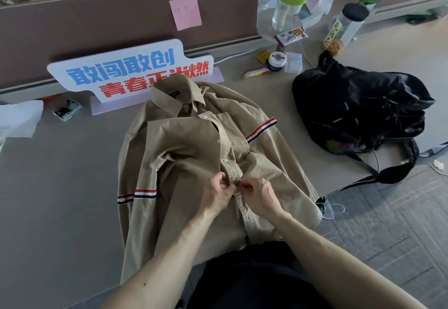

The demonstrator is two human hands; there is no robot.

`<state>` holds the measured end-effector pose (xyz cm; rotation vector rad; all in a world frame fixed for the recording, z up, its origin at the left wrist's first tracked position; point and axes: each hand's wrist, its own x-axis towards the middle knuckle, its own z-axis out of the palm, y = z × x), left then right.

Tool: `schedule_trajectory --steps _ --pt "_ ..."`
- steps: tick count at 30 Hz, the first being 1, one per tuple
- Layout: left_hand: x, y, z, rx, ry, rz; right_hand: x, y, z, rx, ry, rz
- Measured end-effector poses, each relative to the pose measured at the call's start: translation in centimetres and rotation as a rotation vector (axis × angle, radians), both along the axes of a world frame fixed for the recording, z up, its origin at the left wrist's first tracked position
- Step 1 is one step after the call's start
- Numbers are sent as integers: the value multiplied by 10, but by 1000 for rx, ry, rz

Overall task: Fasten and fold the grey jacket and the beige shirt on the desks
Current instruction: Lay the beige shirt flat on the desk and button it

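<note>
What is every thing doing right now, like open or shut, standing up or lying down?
beige shirt: lying front up on the desk, some buttons look fastened
left hand: pinching the shirt's placket
right hand: pinching the placket too
black bag: slumped on the desk, strap hanging off the edge
green-capped bottle: upright, cap on
black-lidded jar: upright, lid on
sign: standing upright

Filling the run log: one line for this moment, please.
step: buttoning | beige shirt: on desk, unfolded | left hand, right hand: pinching placket
</note>
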<state>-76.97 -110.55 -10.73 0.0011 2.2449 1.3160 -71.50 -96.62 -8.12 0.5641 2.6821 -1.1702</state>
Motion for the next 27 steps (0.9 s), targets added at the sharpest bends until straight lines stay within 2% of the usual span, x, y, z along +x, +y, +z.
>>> schedule_trajectory --steps 7,12,15,23,27 --pt "5 4 2 250 -99 95 -7 2 6 -234 -121 -193" --pt "4 -2 -3 247 -216 129 -9 4 12 -374 -275 -271" --pt "2 -8 -6 205 -198 133 -11 5 12 -400 -297 -255" --pt "1 -19 -6 198 -168 87 -8 12 2 -219 -275 -123" --pt "4 -25 -12 -20 -39 40 -5 18 8 -70 -166 -63"
